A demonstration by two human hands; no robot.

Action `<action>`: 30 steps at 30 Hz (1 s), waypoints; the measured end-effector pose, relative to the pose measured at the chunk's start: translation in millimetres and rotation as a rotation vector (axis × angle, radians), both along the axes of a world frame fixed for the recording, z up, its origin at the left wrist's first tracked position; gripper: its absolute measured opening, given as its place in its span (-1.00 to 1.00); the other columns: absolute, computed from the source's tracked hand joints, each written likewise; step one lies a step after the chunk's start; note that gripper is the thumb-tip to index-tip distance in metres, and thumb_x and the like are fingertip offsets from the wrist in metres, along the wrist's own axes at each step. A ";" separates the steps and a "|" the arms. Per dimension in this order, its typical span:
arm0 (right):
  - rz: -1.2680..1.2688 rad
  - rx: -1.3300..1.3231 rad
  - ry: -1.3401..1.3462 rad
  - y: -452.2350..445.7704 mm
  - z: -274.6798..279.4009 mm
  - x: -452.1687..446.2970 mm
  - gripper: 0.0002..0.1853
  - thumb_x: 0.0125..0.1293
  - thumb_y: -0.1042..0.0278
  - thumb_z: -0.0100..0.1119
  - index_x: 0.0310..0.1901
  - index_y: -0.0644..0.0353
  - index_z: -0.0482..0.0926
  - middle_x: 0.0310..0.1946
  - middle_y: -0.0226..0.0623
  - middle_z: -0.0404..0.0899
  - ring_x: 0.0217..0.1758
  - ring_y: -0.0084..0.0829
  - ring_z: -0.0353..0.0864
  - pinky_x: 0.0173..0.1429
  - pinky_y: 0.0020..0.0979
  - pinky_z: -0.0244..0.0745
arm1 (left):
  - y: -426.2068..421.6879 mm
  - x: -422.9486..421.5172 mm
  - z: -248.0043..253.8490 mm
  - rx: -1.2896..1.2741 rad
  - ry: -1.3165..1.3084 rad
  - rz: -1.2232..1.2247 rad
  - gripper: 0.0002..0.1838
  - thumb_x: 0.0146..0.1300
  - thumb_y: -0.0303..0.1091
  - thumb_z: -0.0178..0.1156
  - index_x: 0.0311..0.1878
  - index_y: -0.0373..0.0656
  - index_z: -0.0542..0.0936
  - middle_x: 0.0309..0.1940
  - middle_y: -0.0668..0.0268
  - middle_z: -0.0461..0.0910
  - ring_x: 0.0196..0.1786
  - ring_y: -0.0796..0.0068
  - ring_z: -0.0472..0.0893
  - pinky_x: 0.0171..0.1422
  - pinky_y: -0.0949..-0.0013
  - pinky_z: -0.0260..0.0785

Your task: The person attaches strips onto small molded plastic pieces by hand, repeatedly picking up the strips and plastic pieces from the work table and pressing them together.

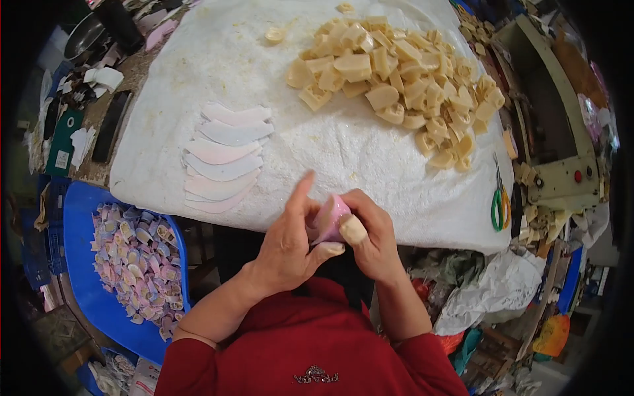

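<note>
Just off the table's front edge, a shoe heel wrapped in shiny pink material [332, 216] is between my two hands. My right hand [374, 234] is closed round its right side, the covered thumb pressed on it. My left hand [285, 239] grips it from the left, with the index finger lifted and stretched out; some of its fingers are hidden behind the piece. Pale coverings are on both thumbtips. Ahead to the left, several curved pink and pale blue strips [224, 153] lie overlapping in a column. A large pile of bare beige heels [403, 79] lies at the back right.
A white cloth [198, 59] covers the table. Scissors with green and orange handles [500, 208] lie at its right edge. Lower left, a blue bin [82, 264] holds many pink and lilac covered heels [135, 261]. A pale machine frame [561, 178] stands right, above crumpled plastic [492, 290].
</note>
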State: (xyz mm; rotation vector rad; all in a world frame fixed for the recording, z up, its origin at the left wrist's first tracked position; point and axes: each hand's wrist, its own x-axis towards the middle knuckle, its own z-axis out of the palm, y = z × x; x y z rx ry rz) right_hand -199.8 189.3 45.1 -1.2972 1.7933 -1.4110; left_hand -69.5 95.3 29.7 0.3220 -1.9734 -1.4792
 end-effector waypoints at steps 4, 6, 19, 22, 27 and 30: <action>0.057 -0.142 -0.054 1.5 -2.6 0.2 -0.67 0.33 0.18 0.05 -0.07 0.30 0.51 -0.29 -0.17 0.50 -0.26 -0.28 0.49 -0.15 -0.38 0.39 | -11.4 6.9 12.5 -0.010 -0.182 -0.028 -0.40 0.07 -0.34 0.32 0.18 -0.25 0.35 -0.22 0.16 0.47 -0.25 0.26 0.54 -0.16 0.33 0.41; 0.065 -0.174 -0.241 1.8 -11.2 3.5 -0.64 0.39 0.10 -0.02 -0.10 0.27 0.52 -0.27 -0.25 0.52 -0.23 -0.40 0.48 -0.14 -0.42 0.38 | -14.5 11.2 15.3 0.163 -0.166 -0.068 -0.48 -0.03 -0.57 0.28 0.09 -0.19 0.46 -0.28 0.23 0.44 -0.31 0.34 0.51 -0.24 0.40 0.39; 0.024 -0.021 -0.224 2.9 -7.9 5.7 -0.87 0.30 0.36 0.15 -0.34 0.22 0.48 -0.42 -0.41 0.49 -0.38 -0.61 0.40 -0.31 -0.55 0.30 | -14.9 12.9 29.3 -0.210 -0.126 -0.071 -0.46 -0.15 -0.70 0.21 0.03 -0.24 0.47 -0.30 0.17 0.42 -0.35 0.23 0.50 -0.30 0.32 0.41; -0.091 0.005 -0.144 3.2 -12.9 5.8 -0.85 0.33 0.33 0.13 -0.33 0.23 0.51 -0.42 -0.45 0.50 -0.38 -0.62 0.42 -0.29 -0.54 0.33 | -11.8 10.4 23.0 -0.123 -0.143 -0.050 -0.50 -0.15 -0.65 0.29 -0.03 -0.23 0.47 -0.34 0.17 0.43 -0.40 0.22 0.51 -0.33 0.32 0.42; 0.169 -0.083 -0.789 5.6 -15.7 -3.9 -0.84 0.38 0.33 0.06 -0.18 0.24 0.52 -0.24 -0.39 0.55 -0.19 -0.58 0.47 -0.08 -0.50 0.40 | -10.9 4.5 17.8 -0.263 -0.077 0.048 -0.52 -0.20 -0.50 0.45 -0.15 -0.23 0.46 -0.45 0.24 0.52 -0.46 0.42 0.58 -0.39 0.45 0.42; 0.178 -0.088 -0.809 6.0 -18.3 -0.5 -0.82 0.39 0.33 0.02 -0.16 0.26 0.52 -0.21 -0.35 0.58 -0.16 -0.56 0.50 -0.04 -0.48 0.42 | -3.6 0.4 15.7 -0.289 -0.078 0.113 -0.54 -0.19 -0.47 0.45 -0.19 -0.24 0.44 -0.47 0.22 0.55 -0.48 0.40 0.61 -0.40 0.44 0.43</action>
